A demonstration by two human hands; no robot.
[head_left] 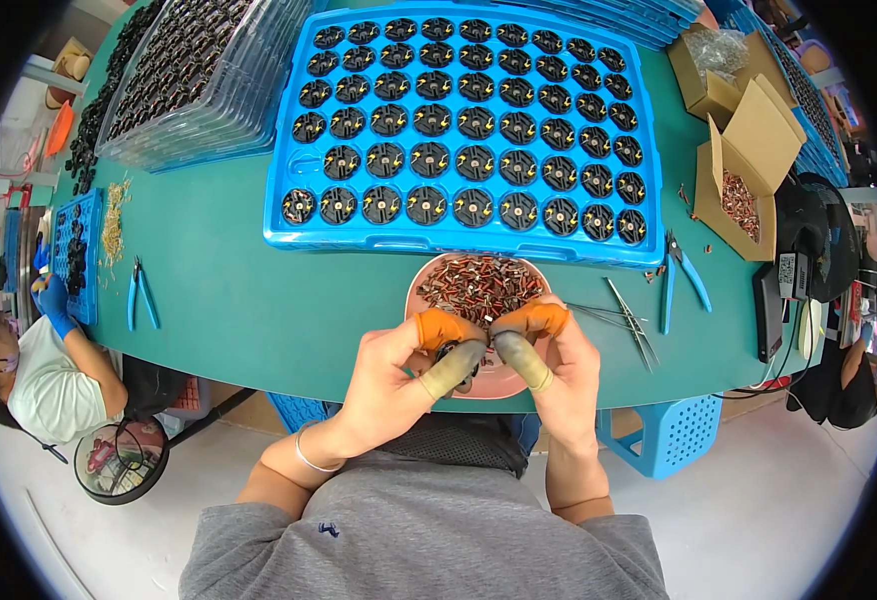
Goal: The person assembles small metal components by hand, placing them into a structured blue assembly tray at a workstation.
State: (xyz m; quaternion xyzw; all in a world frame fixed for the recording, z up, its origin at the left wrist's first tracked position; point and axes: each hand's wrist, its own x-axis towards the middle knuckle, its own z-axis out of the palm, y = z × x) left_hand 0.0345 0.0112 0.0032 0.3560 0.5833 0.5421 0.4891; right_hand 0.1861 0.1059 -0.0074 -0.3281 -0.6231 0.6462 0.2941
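Note:
Both my hands meet over a pink bowl (494, 389) piled with small copper-and-silver cylindrical parts (479, 282). My left hand (391, 362), with orange and yellowish finger covers, is closed around a small black part (448, 350), mostly hidden by the fingers. Close beside it, my right hand (561, 362) pinches thumb and forefinger together at that part; whatever sits between its tips is too small to name. Just beyond the bowl lies a blue tray (359, 240) with rows of black round parts (475, 207) bearing yellow bits. One recess near its left edge shows bare blue.
Tweezers (631, 322) and blue-handled pliers (694, 280) lie right of the bowl; more pliers (140, 295) lie left. An open cardboard box (711, 195) holds similar small parts. Clear stacked trays (249, 125) stand back left. A co-worker (59, 385) sits at far left.

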